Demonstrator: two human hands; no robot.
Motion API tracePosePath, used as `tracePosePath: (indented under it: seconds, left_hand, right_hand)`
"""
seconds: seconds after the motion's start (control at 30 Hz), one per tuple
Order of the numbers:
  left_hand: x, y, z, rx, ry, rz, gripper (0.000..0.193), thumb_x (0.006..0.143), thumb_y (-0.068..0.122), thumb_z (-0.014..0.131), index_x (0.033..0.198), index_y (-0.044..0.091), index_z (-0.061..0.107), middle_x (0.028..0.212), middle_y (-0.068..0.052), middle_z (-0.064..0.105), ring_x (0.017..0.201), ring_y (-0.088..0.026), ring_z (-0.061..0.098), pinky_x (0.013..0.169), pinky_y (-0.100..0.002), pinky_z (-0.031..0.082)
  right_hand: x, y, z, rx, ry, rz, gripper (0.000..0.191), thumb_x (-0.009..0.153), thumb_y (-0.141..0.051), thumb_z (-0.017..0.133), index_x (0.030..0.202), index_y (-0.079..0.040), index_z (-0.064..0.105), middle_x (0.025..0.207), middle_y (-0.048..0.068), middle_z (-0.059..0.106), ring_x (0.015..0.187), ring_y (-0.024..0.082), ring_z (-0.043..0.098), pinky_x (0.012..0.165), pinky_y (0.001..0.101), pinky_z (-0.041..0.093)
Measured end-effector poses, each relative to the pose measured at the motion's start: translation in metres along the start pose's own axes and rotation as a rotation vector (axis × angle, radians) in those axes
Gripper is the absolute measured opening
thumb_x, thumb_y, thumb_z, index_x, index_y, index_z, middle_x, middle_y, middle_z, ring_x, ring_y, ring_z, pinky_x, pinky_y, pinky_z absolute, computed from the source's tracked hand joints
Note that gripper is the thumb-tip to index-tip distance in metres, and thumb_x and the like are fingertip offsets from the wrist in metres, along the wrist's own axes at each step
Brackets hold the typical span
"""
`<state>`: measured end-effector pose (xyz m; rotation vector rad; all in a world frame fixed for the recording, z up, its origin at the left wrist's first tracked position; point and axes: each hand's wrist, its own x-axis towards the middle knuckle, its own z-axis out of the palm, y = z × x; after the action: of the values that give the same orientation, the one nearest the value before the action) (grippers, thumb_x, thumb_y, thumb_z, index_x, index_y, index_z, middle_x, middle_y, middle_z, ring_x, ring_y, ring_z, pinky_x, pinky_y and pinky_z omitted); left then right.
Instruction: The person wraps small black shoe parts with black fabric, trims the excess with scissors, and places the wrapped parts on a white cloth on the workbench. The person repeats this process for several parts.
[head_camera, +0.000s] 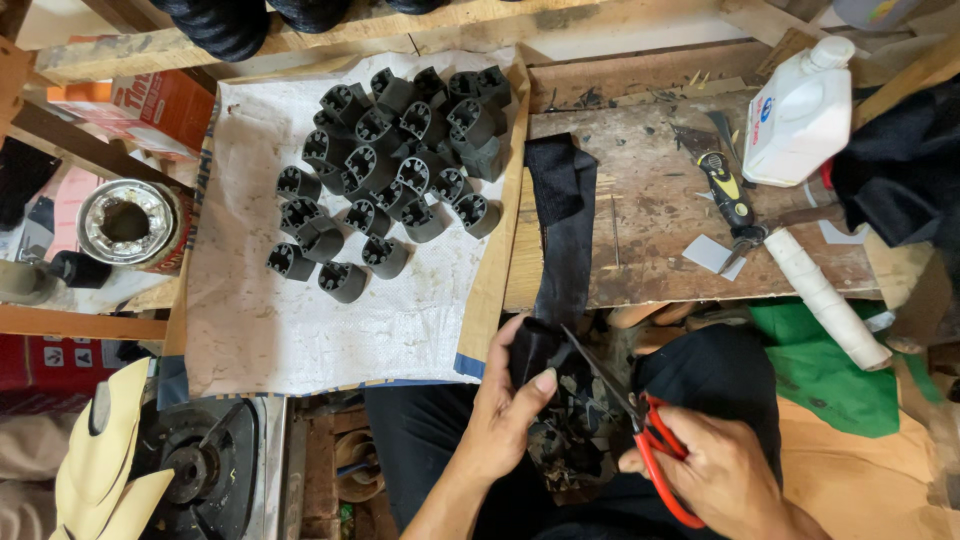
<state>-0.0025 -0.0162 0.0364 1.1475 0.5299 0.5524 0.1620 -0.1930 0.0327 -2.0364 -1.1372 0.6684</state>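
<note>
Your left hand (505, 410) clenches the black strip (562, 235) hanging off the worn wooden table (650, 200); your right hand (715, 470) grasps red scissors (640, 420), blades at the strip. A tin (125, 222) stands open; black parts (390, 160) crowd the white cloth (300, 320).

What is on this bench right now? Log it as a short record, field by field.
left hand: grips the lower end of a black fabric strip
right hand: holds red-handled scissors, blades open at the strip's end
strip: hangs from the wooden work board down to the lap
white cloth: carries a cluster of dark grey cylindrical parts
board items: white plastic bottle, yellow-and-black utility knife, white roll
far left: open metal can
</note>
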Motion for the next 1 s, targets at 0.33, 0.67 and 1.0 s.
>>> tracePosePath:
  seconds: [0.33,0.67,1.0]
  left_hand:
    - [-0.001,0.001,0.000,-0.009,-0.119,-0.135,0.069,0.096,0.015,0.061,0.158,0.005,0.033,0.134,-0.011,0.058,0.115,-0.015,0.059,0.098,-0.030,0.049]
    - [0.000,-0.016,-0.007,-0.142,-0.108,-0.091,0.068,0.098,0.015,0.059,0.158,-0.001,0.031,0.121,-0.015,0.063,0.108,-0.021,0.064,0.102,-0.034,0.051]
    - [0.002,-0.017,-0.009,-0.135,0.022,0.023,0.063,0.094,0.008,0.069,0.150,-0.003,0.042,0.134,-0.015,0.061,0.123,-0.021,0.058,0.107,-0.036,0.047]
  right_hand:
    - [0.002,0.002,0.002,-0.088,0.038,-0.121,0.060,0.058,-0.032,0.094,0.105,-0.005,0.070,0.070,0.010,0.071,0.055,0.025,0.070,0.051,0.0345,0.055]
    - [-0.002,0.019,0.006,0.214,0.044,0.104,0.045,0.067,-0.018,0.087,0.106,-0.006,0.071,0.060,0.006,0.070,0.049,0.012,0.066,0.046,0.0304,0.055]
    - [-0.003,-0.010,-0.005,-0.223,-0.019,-0.079,0.068,0.056,-0.038,0.097,0.112,-0.012,0.069,0.092,0.005,0.073,0.068,0.026,0.068,0.066,0.0392,0.053]
